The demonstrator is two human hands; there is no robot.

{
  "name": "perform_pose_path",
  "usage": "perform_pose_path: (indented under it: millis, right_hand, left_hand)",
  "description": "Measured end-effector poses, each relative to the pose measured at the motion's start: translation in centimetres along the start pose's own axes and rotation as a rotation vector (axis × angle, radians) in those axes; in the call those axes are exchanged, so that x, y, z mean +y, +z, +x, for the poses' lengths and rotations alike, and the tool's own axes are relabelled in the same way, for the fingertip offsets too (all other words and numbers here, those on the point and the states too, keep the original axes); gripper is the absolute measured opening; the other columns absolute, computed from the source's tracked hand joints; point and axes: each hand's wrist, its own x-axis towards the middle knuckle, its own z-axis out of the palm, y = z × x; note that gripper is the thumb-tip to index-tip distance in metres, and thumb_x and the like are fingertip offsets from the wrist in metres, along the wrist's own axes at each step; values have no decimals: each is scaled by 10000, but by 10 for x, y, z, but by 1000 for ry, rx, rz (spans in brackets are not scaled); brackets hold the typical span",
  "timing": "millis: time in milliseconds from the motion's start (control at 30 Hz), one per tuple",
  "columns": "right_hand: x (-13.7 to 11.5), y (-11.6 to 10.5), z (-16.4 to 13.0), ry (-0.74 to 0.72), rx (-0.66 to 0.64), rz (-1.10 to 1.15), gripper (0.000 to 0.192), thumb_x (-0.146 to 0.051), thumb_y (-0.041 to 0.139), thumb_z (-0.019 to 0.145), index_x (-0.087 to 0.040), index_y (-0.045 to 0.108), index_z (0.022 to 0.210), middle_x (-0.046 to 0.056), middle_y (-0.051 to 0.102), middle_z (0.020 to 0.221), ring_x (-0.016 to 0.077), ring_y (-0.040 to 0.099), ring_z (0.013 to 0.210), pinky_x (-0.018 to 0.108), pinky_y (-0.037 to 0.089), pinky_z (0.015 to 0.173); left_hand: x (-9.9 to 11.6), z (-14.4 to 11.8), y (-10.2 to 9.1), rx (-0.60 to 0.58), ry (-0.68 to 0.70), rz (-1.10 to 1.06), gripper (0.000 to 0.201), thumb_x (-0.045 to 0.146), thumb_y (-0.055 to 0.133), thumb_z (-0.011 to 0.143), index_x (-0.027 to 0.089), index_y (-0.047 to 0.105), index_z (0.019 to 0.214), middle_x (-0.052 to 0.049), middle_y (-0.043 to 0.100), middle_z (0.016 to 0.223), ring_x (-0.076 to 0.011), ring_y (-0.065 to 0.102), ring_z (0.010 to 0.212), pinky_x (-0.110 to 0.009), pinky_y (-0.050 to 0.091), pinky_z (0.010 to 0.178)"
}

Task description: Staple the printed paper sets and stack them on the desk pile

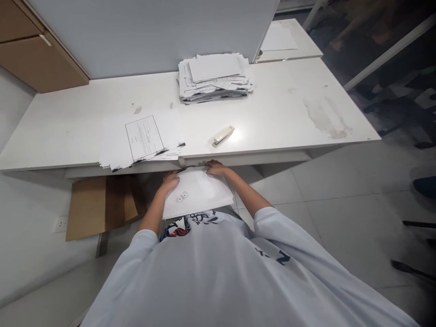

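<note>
both my hands hold one bunch of papers by the desk edge: left hand gripping its left corner, right hand gripping its top right.

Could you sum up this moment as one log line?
left hand: on paper bundle | right hand: grips its far edge | bundle: at desk edge | stapler, two paper stacks: on desk, untouched

Matt white paper in the sheaf under both hands. Glossy white laminate on the desk, scuffed and stained toward three o'clock. Smooth cream plastic on the stapler. Crumpled paper in the stack at twelve o'clock. Brown cardboard at nine o'clock, matt.
</note>
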Motion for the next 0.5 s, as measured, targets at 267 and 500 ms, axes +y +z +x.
perform_pose_path:
  millis: [267, 500]
  right_hand:
    - [-14, 9, -27, -55, 152, -143, 447, -339, 476, 862, -136, 644, 1223, 138, 655, 1187, 298, 529, 1160, 432, 216, 1126]
    - [-34, 23, -32, 23, 240, -228, 448, -373, 404, 944, -64, 685, 1107, 224, 650, 1135, 323, 550, 1116, 457, 268, 1066]
  left_hand:
    - [4, -37, -10, -51, 22, 56, 379, 196, 541, 737, 192, 721, 1071, -92, 689, 1161, -318, 559, 1181, -431, 344, 1099]
    - [47, -87, -34, 67, 154, -68, 382, 139, 503, 816, 172, 685, 1150, -99, 624, 1275, -293, 460, 1306, -439, 277, 1166]
